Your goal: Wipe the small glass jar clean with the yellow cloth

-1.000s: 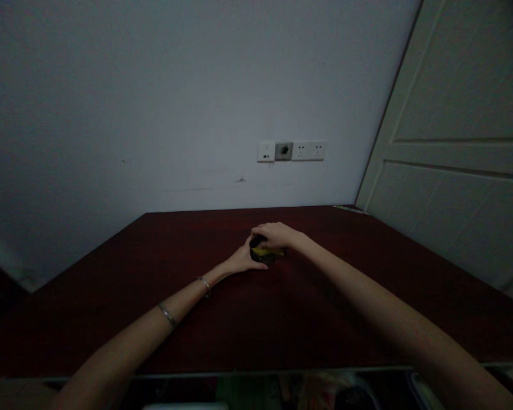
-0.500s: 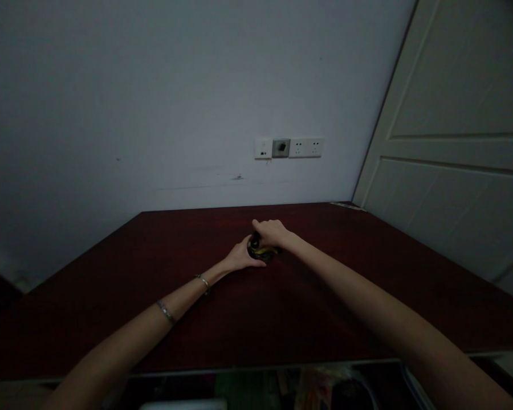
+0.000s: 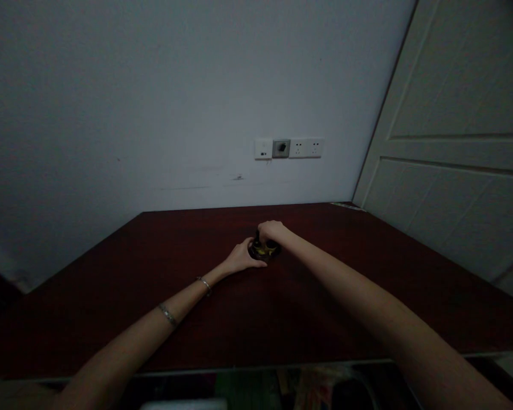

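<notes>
1. The object [image 3: 263, 253], dark with yellow parts, sits on the table [image 3: 188, 239], a little right of the table's middle and toward its far half. It is small, dim and partly covered, so I cannot tell what it is.
2. The left hand [image 3: 240, 257] is clamped around the object's left side, thumb along the side facing the table's near edge, fingers on the far side.
3. The right hand [image 3: 271, 231] is over the object, above the table, with fingers curled down onto its upper part; I cannot tell whether they grip it.
4. A bracelet [image 3: 204, 286] and a band [image 3: 167, 314] circle the left forearm, over the table's left half.
5. The wall [image 3: 154, 85] rises behind the table, with sockets [image 3: 306, 148] above its far edge.
6. A panelled door [image 3: 453, 85] stands right of the table.
7. Below the table's near edge lies a green thing [image 3: 245, 390].
</notes>
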Demonstrator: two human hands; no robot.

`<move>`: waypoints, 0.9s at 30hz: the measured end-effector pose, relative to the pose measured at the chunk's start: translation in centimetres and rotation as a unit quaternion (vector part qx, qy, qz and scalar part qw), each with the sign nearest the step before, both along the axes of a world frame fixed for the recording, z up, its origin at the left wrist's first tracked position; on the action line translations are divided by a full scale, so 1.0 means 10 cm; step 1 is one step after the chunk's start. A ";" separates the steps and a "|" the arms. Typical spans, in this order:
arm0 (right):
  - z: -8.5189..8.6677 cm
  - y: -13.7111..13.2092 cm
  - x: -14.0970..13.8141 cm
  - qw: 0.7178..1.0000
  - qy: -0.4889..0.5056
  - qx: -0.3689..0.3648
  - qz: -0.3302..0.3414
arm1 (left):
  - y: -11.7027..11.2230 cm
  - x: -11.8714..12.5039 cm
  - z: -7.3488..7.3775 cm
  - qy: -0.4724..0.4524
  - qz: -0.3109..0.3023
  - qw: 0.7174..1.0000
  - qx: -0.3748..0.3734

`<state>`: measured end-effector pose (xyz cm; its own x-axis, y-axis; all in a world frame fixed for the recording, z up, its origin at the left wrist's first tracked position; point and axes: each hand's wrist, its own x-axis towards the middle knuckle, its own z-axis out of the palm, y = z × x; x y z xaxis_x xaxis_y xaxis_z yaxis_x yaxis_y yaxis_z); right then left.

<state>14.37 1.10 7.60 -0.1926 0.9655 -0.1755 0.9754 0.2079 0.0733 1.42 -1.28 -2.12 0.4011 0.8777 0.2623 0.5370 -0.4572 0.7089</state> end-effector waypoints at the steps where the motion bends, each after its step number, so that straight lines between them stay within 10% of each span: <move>1: 0.01 0.00 -0.01 1.000 -0.004 -0.008 -0.002 | -0.01 0.00 0.00 0.000 0.001 1.000 0.002; 8: 0.21 -0.17 0.09 1.000 -0.018 -0.015 0.015 | -0.01 0.00 -0.02 -0.012 -0.015 1.000 0.010; 14: 0.41 -0.46 0.40 0.933 0.009 0.190 0.305 | -0.02 -0.01 0.01 -0.005 -0.010 1.000 0.018; 18: 0.22 -0.47 0.51 0.878 -0.030 0.220 0.423 | -0.04 0.00 0.04 -0.001 -0.006 1.000 0.016; 27: -0.19 -0.40 0.75 0.867 0.035 0.151 0.474 | -0.02 0.02 0.01 -0.011 0.033 0.999 -0.013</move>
<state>21.88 -2.86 5.66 -0.9246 0.3672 0.1016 0.3807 0.9000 0.2121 1.65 -1.49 -2.03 0.3362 0.9090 0.2465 0.5495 -0.4019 0.7325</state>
